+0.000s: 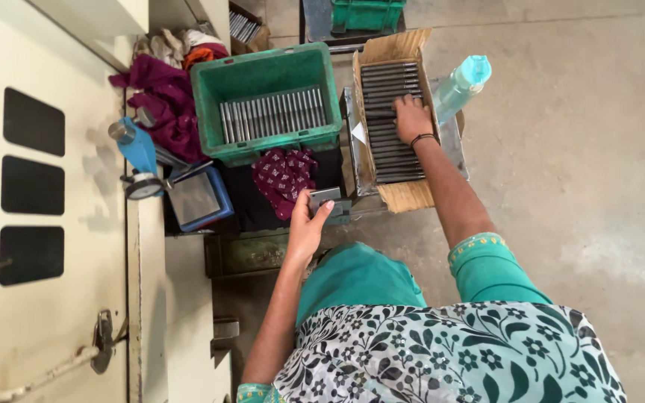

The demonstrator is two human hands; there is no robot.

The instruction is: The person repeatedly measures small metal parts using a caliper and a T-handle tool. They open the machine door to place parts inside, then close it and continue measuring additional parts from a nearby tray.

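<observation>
Right hand (pixel 410 117) rests on the dark metal rods (pixel 391 127) in the cardboard box (pixel 404 195), far right. Left hand (pixel 306 227) grips a small grey gauge block (pixel 324 200), nearer. Green crate (pixel 269 75) of rods sits left; water bottle (pixel 460 86) just right.

I see a green crate (pixel 210 97) of metal rods (pixel 274 113), a teal bottle (pixel 460 86), maroon cloth (pixel 166 101), and a dial gauge (pixel 142 185) nearby.

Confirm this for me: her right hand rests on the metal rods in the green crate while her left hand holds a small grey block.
Not quite. In the head view the right hand rests on the metal rods in the cardboard box, not the green crate. The left hand does hold a small grey block.
</observation>
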